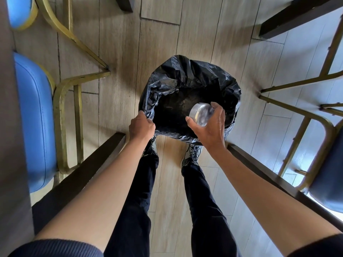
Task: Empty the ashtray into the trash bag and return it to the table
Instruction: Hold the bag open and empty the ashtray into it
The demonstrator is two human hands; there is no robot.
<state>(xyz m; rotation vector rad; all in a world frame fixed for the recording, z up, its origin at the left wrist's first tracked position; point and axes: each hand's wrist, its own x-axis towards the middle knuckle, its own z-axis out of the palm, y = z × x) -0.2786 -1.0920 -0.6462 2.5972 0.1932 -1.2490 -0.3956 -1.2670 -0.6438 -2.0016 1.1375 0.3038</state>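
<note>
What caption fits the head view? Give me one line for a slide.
Right hand tips the metal ashtray over the open black trash bag while the left hand grips the bag's rim.

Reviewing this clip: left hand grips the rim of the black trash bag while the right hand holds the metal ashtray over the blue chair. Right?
Not quite. In the head view the right hand holds the ashtray over the open trash bag, not the chair. The left hand does grip the bag's rim.

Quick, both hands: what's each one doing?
Left hand: closed on the black trash bag rim.
Right hand: holding the metal ashtray, tipped over the bag.
</note>
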